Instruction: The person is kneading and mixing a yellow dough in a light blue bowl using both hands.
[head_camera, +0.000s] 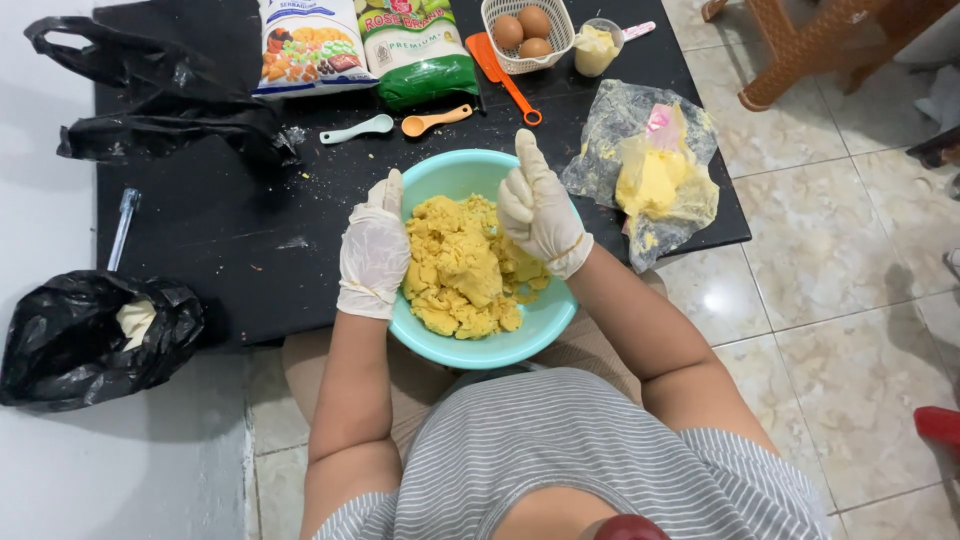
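Now, far left, a black bag (95, 340) lies off the table (230, 250). The gloved left hand (374, 255) rests flat and released on the bowl (470, 345) rim, touching the yellow dough (462, 265). Dough sits piled in the bowl between both hands. The gloved right hand (538, 210) is clenched, thumb up, holding nothing. Behind: two spoons (400, 126), an egg basket (527, 33). Right, a butter bag (655, 180). Nothing blocks the dough.
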